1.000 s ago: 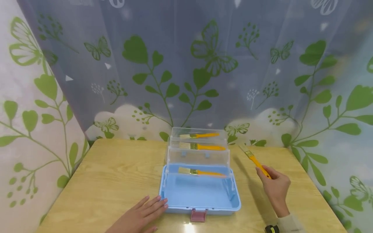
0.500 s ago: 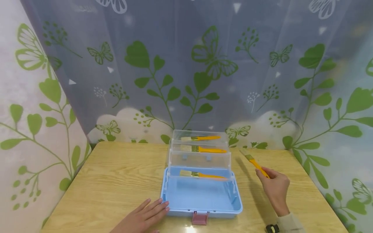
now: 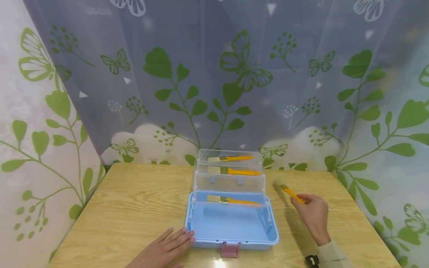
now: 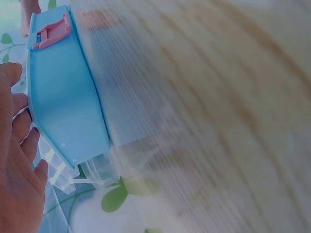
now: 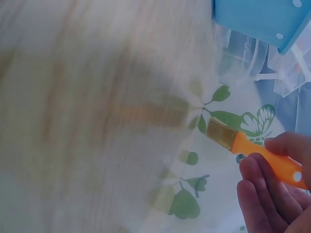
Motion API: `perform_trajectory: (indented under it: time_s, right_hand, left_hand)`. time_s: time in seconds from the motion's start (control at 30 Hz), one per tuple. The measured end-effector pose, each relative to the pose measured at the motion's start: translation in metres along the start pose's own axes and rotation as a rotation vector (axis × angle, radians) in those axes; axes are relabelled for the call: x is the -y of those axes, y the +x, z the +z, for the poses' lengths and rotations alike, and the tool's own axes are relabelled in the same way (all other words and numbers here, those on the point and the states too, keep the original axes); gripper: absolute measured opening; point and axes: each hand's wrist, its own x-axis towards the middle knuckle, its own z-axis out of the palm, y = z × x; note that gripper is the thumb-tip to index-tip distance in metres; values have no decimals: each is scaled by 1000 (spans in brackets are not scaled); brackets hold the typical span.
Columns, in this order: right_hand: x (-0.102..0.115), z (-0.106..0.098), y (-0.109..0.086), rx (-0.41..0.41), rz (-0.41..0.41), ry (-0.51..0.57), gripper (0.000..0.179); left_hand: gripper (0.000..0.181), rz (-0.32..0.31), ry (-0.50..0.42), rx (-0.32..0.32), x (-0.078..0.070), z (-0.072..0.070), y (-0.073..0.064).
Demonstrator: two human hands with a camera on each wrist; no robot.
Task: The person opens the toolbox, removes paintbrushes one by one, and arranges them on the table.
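Observation:
My right hand (image 3: 312,216) pinches the orange handle of a paintbrush (image 3: 291,193) to the right of the box; its bristles point away and leftward. In the right wrist view the brush (image 5: 265,158) lies between thumb and fingers. My left hand (image 3: 164,247) has its fingers straight, with the fingertips at the front left corner of a light blue box (image 3: 231,225). The left wrist view has these fingers along the box side (image 4: 68,97). Clear fold-out trays hold three more paintbrushes: a top one (image 3: 231,159), a middle one (image 3: 234,171) and a lower one (image 3: 234,201).
The box's pink latch (image 3: 230,250) hangs down at the front. A wood-grain table (image 3: 144,201) lies underneath. Behind it and at both sides hang cloths (image 3: 201,74) printed with leaves and butterflies. The open clear trays stand up toward the back cloth.
My right hand has moved slightly left, and the paintbrush in it has tipped lower toward the table. The left hand stays at the box corner. The head view has shifted a little.

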Motion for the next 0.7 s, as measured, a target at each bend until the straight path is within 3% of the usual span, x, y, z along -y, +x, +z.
perform_trajectory:
  time_s: [0.17, 0.57, 0.7]
  right_hand:
    - [0, 1, -1, 62, 13, -54, 23]
    - [5, 4, -1, 108, 17, -119, 25]
    - [6, 5, 1, 168, 38, -129, 29]
  left_hand:
    - [80, 7, -8, -3, 1, 1, 0]
    - [80, 17, 11, -16, 1, 3, -1]
    - [80, 11, 9, -9, 2, 3, 0]
